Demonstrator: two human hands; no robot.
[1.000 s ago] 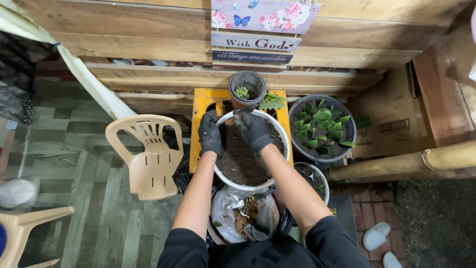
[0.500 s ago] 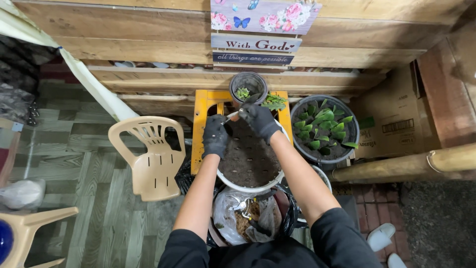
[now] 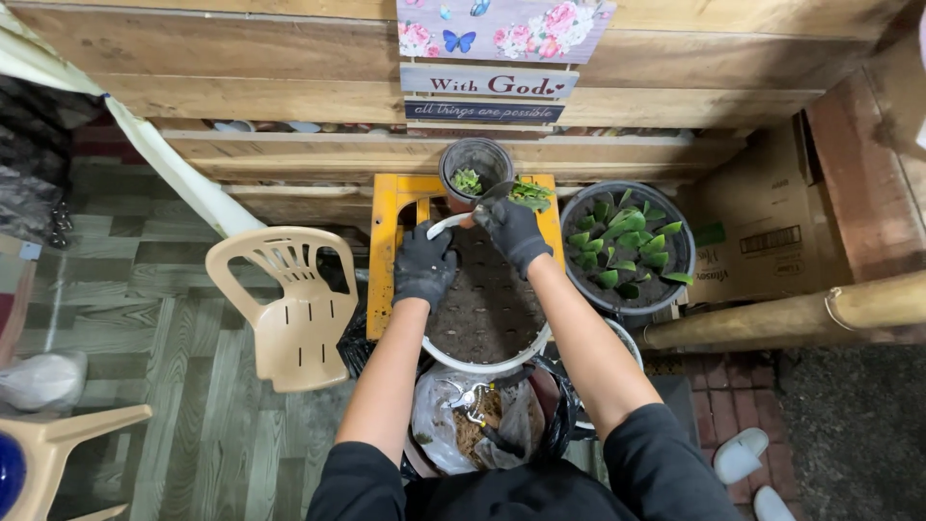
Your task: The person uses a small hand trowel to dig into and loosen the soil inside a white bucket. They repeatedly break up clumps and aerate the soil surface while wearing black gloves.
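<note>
At frame centre, the gloved left hand (image 3: pixel 422 268) clasps the rim of a white soil tub (image 3: pixel 485 318). The right hand (image 3: pixel 513 232) grips a trowel (image 3: pixel 494 193) by the small pot (image 3: pixel 475 166). The soil-filled tub looks heavy; its stiff rim seems the best hold.

Big round tub (image 3: pixel 487 318) sitting in middle, on stool (image 3: pixel 395 241). Small pot (image 3: pixel 475 169) standing behind tub, on stool's far end. Wide pot with leafy plants (image 3: pixel 625 249) sitting right of tub. Chair (image 3: pixel 289 304) standing left of stool. Bag with soil (image 3: pixel 473 425) lying in front of tub, near person. Cardboard box (image 3: pixel 762 232) standing right of wide pot. Sandals (image 3: pixel 748 473) lying far right, in front.
</note>
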